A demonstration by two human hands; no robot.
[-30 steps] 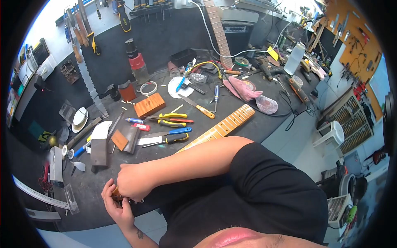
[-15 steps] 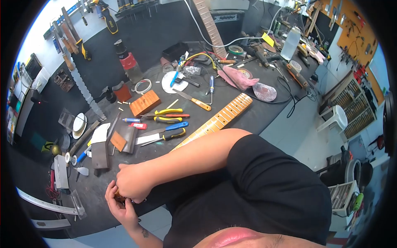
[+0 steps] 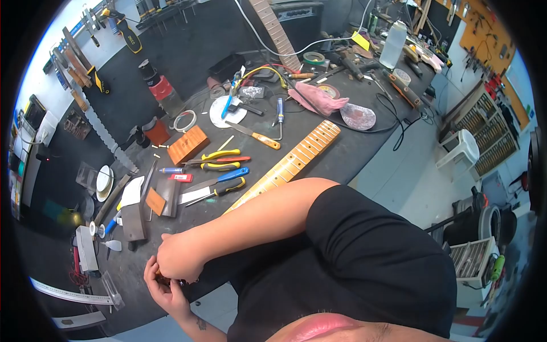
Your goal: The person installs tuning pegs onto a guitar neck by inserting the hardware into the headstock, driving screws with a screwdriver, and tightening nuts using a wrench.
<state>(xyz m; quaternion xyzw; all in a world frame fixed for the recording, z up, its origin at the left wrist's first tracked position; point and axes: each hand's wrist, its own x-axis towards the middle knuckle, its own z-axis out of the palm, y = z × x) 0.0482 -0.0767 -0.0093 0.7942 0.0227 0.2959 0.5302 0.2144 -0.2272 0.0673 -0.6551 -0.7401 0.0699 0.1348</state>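
Observation:
A maple guitar neck point(image 3: 290, 165) lies slantwise on the bench, its lower part hidden under my right forearm. In line with it at the bench's front edge, an orange wooden end with small metal parts point(image 3: 163, 279) shows between my hands. My left hand point(image 3: 165, 290) curls its fingers and thumb round this end from below. Over it my right hand point(image 3: 179, 259) is closed in a fist, back of the hand up; whatever its fingers hold is hidden.
Pliers point(image 3: 219, 159), a blue-handled file point(image 3: 228, 176), a wooden block point(image 3: 188, 145) and dark sanding blocks point(image 3: 134, 221) lie beyond my forearm. A pink cloth point(image 3: 319, 98) and a bottle point(image 3: 393, 45) are farther back. A steel ruler point(image 3: 74, 292) is at the left edge.
The view has shifted, so the bench items appear farther left and the rear ones higher. Both hands stay together at the wooden end, with little change in their pose.

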